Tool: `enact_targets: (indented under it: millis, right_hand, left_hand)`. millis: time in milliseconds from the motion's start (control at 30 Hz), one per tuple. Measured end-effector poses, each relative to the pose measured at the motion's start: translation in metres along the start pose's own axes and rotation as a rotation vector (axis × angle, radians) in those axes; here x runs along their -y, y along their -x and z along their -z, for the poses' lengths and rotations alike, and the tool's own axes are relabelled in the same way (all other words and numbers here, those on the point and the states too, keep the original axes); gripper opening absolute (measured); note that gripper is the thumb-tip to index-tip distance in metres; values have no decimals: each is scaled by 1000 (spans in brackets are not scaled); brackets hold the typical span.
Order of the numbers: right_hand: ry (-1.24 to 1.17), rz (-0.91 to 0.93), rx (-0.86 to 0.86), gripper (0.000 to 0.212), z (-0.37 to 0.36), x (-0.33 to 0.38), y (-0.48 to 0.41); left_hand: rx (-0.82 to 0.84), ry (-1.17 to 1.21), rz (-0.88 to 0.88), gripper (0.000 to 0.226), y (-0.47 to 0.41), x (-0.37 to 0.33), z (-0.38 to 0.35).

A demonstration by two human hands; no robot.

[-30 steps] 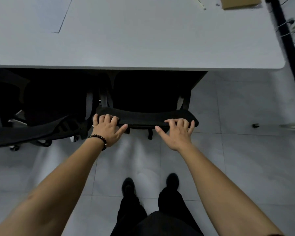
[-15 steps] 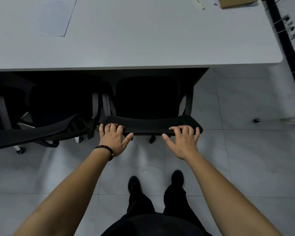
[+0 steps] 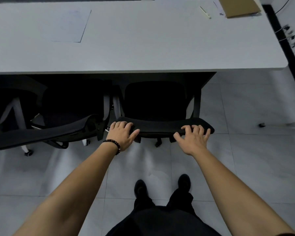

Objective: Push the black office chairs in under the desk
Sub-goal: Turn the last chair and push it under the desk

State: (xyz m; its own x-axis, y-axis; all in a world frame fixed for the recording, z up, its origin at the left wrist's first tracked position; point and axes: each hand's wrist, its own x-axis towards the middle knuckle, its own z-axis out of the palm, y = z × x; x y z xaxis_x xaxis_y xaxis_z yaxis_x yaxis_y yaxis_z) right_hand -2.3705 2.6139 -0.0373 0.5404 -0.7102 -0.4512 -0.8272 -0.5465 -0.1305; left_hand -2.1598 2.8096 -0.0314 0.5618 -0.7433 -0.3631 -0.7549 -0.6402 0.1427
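Observation:
A black office chair [image 3: 160, 127] stands in front of me, its seat partly under the white desk [image 3: 143, 48] and its backrest top facing me. My left hand [image 3: 123, 135], with a bead bracelet at the wrist, lies over the left end of the backrest top, fingers curled over the edge. At the right end, my right hand [image 3: 192, 140] holds it the same way. A second black chair [image 3: 49, 132] with a mesh back stands to the left, angled, its backrest almost touching the first chair.
A flat cardboard piece [image 3: 240, 5] and a small stick lie at the desk's far right. Cables and plugs [image 3: 289, 34] run along the dark strip on the right. A wheeled leg [image 3: 261, 125] pokes in at the right. Grey tiled floor lies around my feet.
Both hands keep their hold on the backrest top. Hands and chair have drifted slightly right and down in the view, and more of the seat shows in front of the desk edge.

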Motion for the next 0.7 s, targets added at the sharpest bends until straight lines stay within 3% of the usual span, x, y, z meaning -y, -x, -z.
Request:
enact_targets:
  millis: [167, 300, 433, 700]
  right_hand:
    - [-25, 105, -46, 64, -13, 49, 7]
    - [31, 82, -24, 77, -20, 54, 9]
    - [89, 83, -83, 80, -20, 47, 14]
    - [107, 66, -51, 83, -14, 47, 17]
  left_hand:
    - [-95, -110, 183, 62, 8, 86, 7]
    - [67, -212, 378, 69, 11, 146, 2]
    - [115, -134, 392, 81, 13, 155, 0]
    - [145, -244, 439, 80, 42, 174, -4]
